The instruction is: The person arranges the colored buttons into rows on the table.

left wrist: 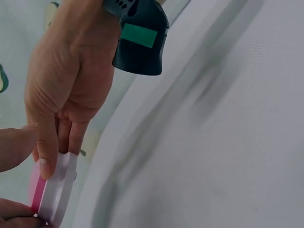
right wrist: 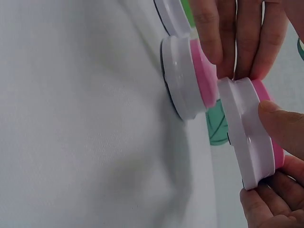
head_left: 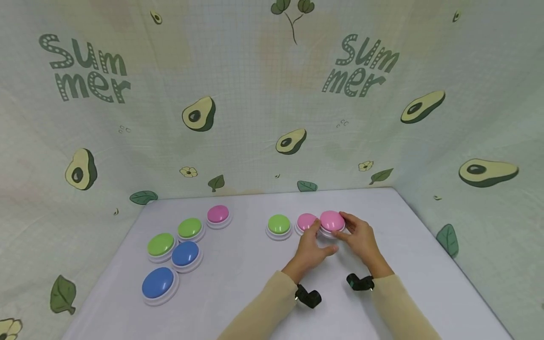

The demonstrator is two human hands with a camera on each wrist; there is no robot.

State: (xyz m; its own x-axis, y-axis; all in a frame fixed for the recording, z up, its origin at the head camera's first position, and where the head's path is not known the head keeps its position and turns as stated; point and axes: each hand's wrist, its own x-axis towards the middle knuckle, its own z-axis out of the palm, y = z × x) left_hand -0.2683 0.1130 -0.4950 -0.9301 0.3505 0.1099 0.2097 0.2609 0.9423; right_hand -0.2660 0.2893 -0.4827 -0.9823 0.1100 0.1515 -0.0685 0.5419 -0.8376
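Observation:
My right hand [head_left: 361,240] grips a pink dome push button [head_left: 332,221] by its rim, the thumb on the near side and the fingers on the far side. That button is held off the table, its white base [right wrist: 247,135] showing in the right wrist view. My left hand [head_left: 311,250] touches the button's left edge with straight fingertips, its thumb held apart. Just left of it, partly behind the left fingers, a second pink button [head_left: 305,220] sits on the table. A green button [head_left: 278,225] stands beside that one.
On the left of the white table [head_left: 238,293] stand two blue buttons, one nearer [head_left: 158,283] and one farther [head_left: 185,254], two green buttons [head_left: 161,245] and a pink button [head_left: 218,215]. A printed avocado cloth [head_left: 242,160] hangs behind and at the sides.

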